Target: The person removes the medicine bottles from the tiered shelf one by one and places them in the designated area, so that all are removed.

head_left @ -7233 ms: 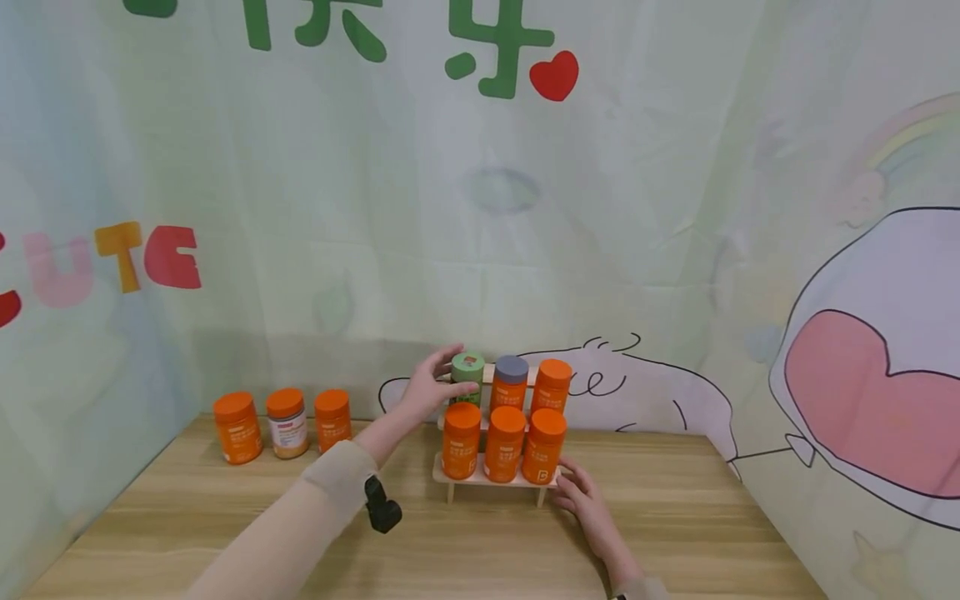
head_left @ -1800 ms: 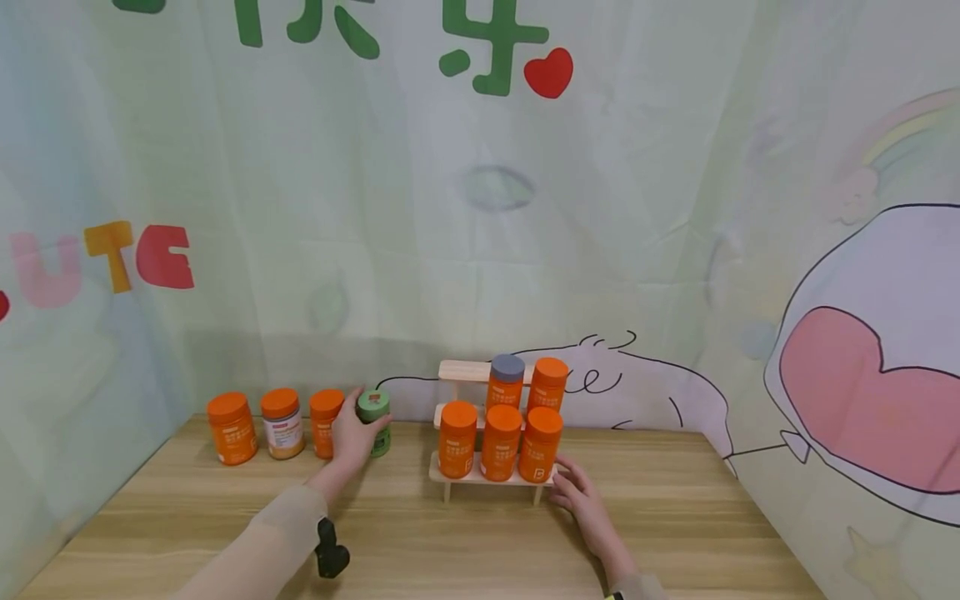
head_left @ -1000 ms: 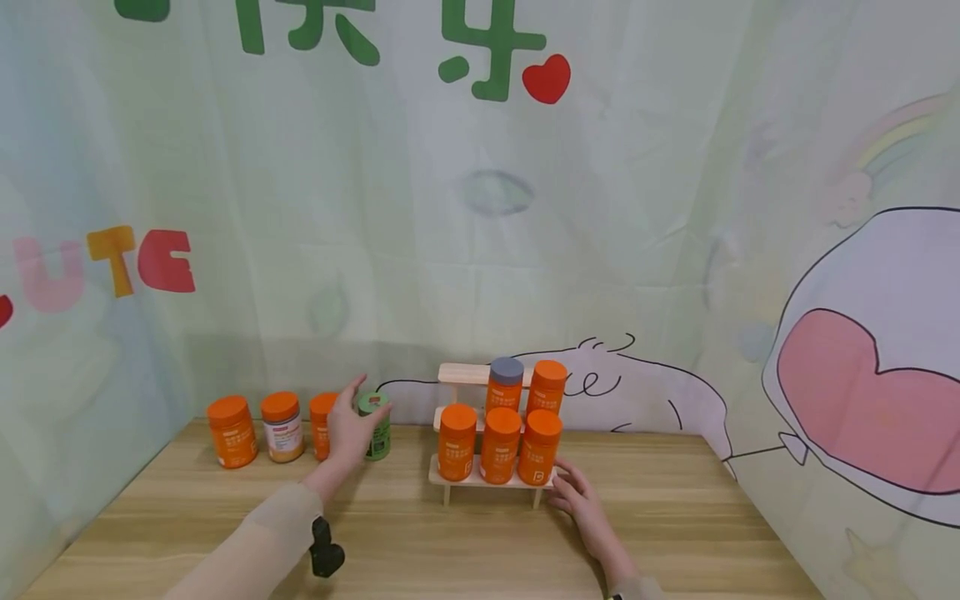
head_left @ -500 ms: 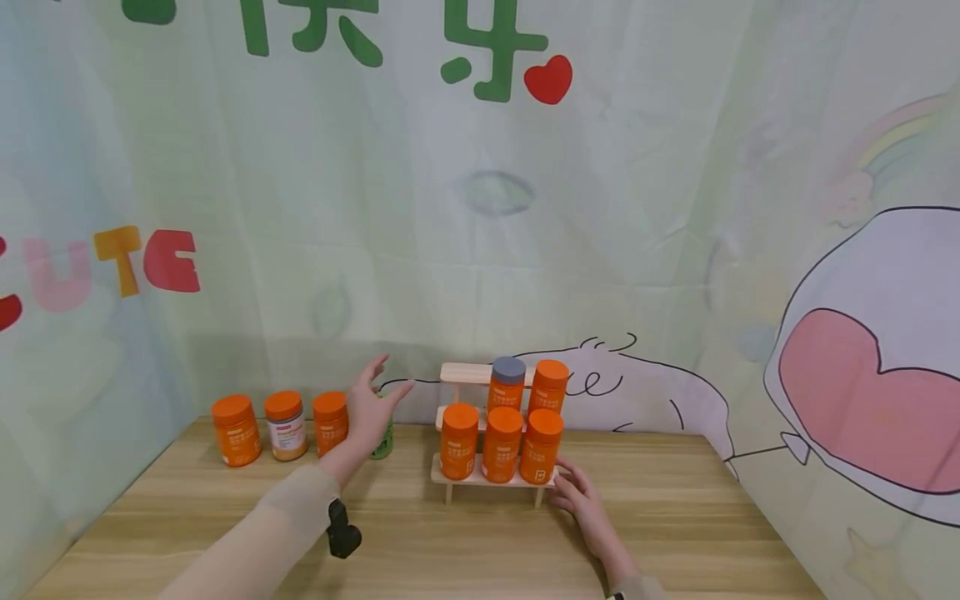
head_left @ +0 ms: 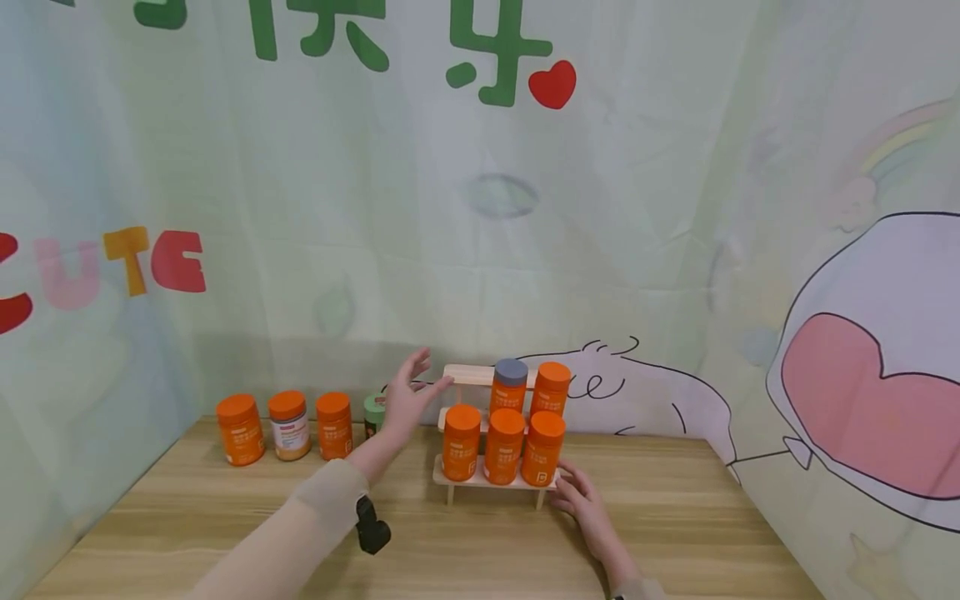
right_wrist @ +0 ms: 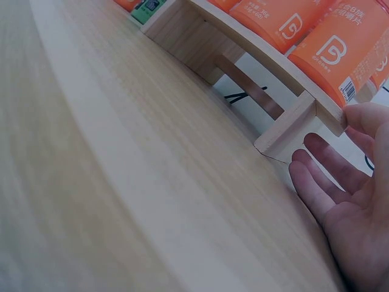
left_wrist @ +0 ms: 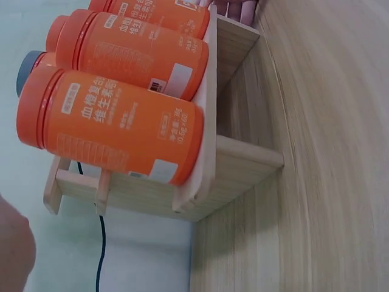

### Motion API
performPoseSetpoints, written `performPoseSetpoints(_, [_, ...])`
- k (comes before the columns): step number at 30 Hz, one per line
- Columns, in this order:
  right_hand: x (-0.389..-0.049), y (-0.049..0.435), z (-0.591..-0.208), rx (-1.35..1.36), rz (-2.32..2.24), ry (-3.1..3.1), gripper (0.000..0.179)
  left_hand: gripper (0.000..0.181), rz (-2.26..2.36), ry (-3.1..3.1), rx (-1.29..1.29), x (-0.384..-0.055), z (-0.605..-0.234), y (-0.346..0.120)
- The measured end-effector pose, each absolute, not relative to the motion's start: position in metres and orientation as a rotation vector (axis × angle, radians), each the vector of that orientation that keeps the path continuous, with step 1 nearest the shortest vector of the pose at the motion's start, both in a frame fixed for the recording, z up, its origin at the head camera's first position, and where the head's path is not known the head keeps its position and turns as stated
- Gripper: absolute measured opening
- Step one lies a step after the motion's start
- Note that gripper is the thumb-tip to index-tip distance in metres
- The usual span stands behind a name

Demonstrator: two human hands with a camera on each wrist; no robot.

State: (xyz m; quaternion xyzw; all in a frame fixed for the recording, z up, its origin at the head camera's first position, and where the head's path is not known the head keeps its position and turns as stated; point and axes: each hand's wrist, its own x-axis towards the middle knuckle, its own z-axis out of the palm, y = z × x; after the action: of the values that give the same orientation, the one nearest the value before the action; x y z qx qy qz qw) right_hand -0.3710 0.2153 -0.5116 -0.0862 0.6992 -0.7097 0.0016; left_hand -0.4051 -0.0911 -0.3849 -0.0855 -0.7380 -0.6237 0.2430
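My left hand (head_left: 406, 407) is raised beside the left end of a small wooden tiered rack (head_left: 467, 374), thumb and fingers spread, holding nothing. Part of it shows at the left edge of the left wrist view. My right hand (right_wrist: 358, 201) touches the right end of the rack's front shelf, with its lower fingers relaxed below. Orange vitamin bottles stand on the front shelf, including a left one (left_wrist: 121, 128) and a right one (right_wrist: 331, 52). Behind them are a grey-capped bottle (head_left: 510, 385) and an orange-capped bottle (head_left: 552, 387). A green bottle (head_left: 374, 410) stands left of the rack, partly hidden by my left hand.
On the table's left side stand an orange bottle (head_left: 241, 431), a white-labelled bottle (head_left: 290, 427) and another orange bottle (head_left: 334, 427), in a row with the green one. A printed cloth backdrop (head_left: 337, 208) hangs behind the wooden table (head_left: 465, 550).
My left hand took the green bottle from the rack's upper left, set it at the row's right end and let go. It then moved right, back toward the rack. My right hand stayed put.
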Motion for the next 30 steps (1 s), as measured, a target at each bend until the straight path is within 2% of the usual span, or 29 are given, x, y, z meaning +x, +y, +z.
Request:
performPoseSetpoints(17, [-0.372,0.218,-0.511,-0.292,-2.219,2.198,0.054,0.088,-1.807,-2.203,-0.491,-0.409,-0.354,-0.057])
performPoseSetpoints(30, [-0.371,0.217,-0.512,-0.291,-2.224,2.186,0.055,0.086,-1.79,-2.336,-0.501,-0.419,-0.345,-0.034])
